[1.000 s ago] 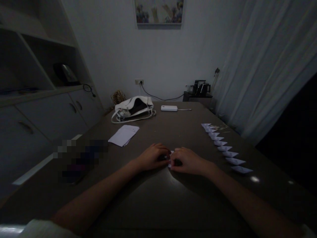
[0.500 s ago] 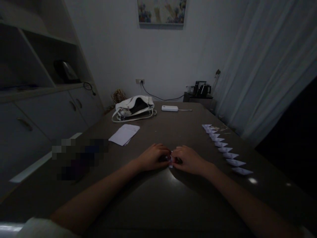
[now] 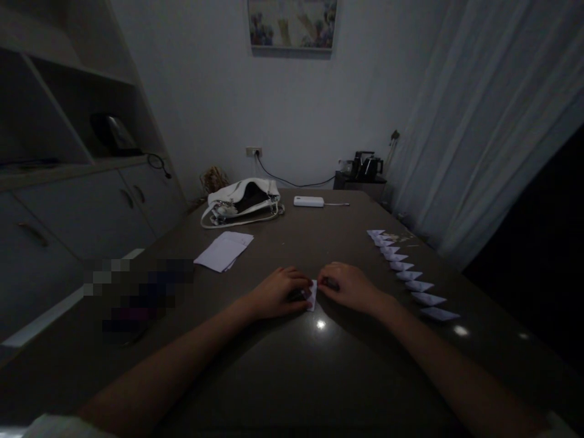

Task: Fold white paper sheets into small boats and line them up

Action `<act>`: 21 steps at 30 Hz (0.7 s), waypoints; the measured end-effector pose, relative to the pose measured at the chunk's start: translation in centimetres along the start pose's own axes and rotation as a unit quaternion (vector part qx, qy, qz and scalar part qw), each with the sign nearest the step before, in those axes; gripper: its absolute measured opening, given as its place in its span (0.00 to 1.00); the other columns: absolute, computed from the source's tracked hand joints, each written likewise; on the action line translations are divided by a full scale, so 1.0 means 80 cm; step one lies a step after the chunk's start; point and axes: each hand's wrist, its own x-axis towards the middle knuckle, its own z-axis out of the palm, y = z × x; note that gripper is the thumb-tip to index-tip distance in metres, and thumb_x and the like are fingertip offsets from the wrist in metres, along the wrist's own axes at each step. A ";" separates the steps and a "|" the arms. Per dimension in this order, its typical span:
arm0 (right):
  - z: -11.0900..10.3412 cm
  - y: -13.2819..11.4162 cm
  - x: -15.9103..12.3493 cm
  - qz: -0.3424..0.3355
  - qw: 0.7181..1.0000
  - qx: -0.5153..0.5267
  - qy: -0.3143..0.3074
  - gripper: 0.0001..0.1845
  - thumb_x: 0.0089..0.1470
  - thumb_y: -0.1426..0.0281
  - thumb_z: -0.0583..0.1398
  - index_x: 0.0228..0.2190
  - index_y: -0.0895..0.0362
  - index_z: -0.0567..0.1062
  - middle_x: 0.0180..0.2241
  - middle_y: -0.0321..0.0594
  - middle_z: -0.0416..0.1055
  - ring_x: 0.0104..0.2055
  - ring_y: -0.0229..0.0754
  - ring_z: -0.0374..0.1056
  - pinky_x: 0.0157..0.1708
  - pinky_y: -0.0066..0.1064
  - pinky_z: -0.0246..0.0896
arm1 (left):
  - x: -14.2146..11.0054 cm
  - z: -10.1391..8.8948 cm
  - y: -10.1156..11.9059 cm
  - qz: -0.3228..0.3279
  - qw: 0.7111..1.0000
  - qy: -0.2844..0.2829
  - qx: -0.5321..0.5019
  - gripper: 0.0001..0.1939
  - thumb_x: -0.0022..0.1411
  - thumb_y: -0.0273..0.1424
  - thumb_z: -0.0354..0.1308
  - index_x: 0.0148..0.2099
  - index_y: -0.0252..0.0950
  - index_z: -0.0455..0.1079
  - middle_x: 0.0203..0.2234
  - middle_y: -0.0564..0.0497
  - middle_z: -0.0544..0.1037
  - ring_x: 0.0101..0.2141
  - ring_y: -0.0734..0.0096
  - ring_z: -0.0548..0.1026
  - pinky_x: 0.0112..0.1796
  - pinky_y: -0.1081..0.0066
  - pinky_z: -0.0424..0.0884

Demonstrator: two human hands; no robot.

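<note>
A small folded piece of white paper (image 3: 313,297) stands out pale on the dark table between my hands. My left hand (image 3: 283,293) has its fingers curled over the left side of the paper, thumb at the near edge and fingertips at the far one. Just beyond the paper's right edge is my right hand (image 3: 345,285), its fingers bent in and thumb drawn toward them. No paper shows in the right hand; whether its fingertips touch the edge is hard to make out. Along the right runs a row of several folded paper boats (image 3: 405,275).
A stack of white paper sheets (image 3: 223,251) lies left of my hands. Behind it sits a white handbag (image 3: 244,198), and a white power bank (image 3: 309,201) with a short cable lies farther back. Small scraps (image 3: 406,238) are near the boats. A blurred-out patch (image 3: 141,298) covers something at left.
My right hand has come off the paper and shifted slightly right, so more of the paper shows. The left hand stays on it. The whole view has shifted a little.
</note>
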 end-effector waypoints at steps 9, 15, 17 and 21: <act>0.015 -0.008 0.007 0.011 1.000 -0.009 0.006 0.01 0.50 0.73 0.60 0.28 0.58 0.73 0.31 0.38 0.71 0.34 0.39 0.65 0.33 0.28 0.54 | 0.000 0.001 0.000 0.005 1.000 0.012 -0.015 0.12 0.60 0.38 0.56 0.42 0.36 0.70 0.41 0.47 0.75 0.43 0.63 0.70 0.44 0.65 0.63; 0.018 -0.002 0.012 0.046 0.998 -0.023 0.028 0.01 0.49 0.75 0.60 0.28 0.58 0.73 0.30 0.38 0.71 0.34 0.39 0.65 0.32 0.27 0.54 | 0.001 0.001 0.001 0.005 1.000 0.013 -0.020 0.12 0.59 0.39 0.57 0.40 0.35 0.71 0.40 0.46 0.75 0.42 0.62 0.70 0.45 0.65 0.63; 0.019 0.000 0.014 0.054 0.998 -0.030 0.030 0.02 0.49 0.76 0.60 0.28 0.58 0.73 0.30 0.38 0.71 0.34 0.39 0.65 0.32 0.28 0.53 | 0.001 0.001 0.001 0.007 1.000 0.012 -0.021 0.12 0.60 0.39 0.57 0.40 0.36 0.71 0.41 0.46 0.75 0.43 0.62 0.70 0.45 0.65 0.63; 0.020 0.002 0.016 0.066 0.997 -0.030 0.032 0.02 0.50 0.76 0.60 0.28 0.58 0.73 0.31 0.39 0.71 0.34 0.39 0.65 0.33 0.28 0.54 | 0.001 0.001 0.002 0.004 1.000 0.013 -0.024 0.11 0.59 0.38 0.57 0.39 0.36 0.70 0.42 0.47 0.75 0.44 0.62 0.70 0.46 0.64 0.62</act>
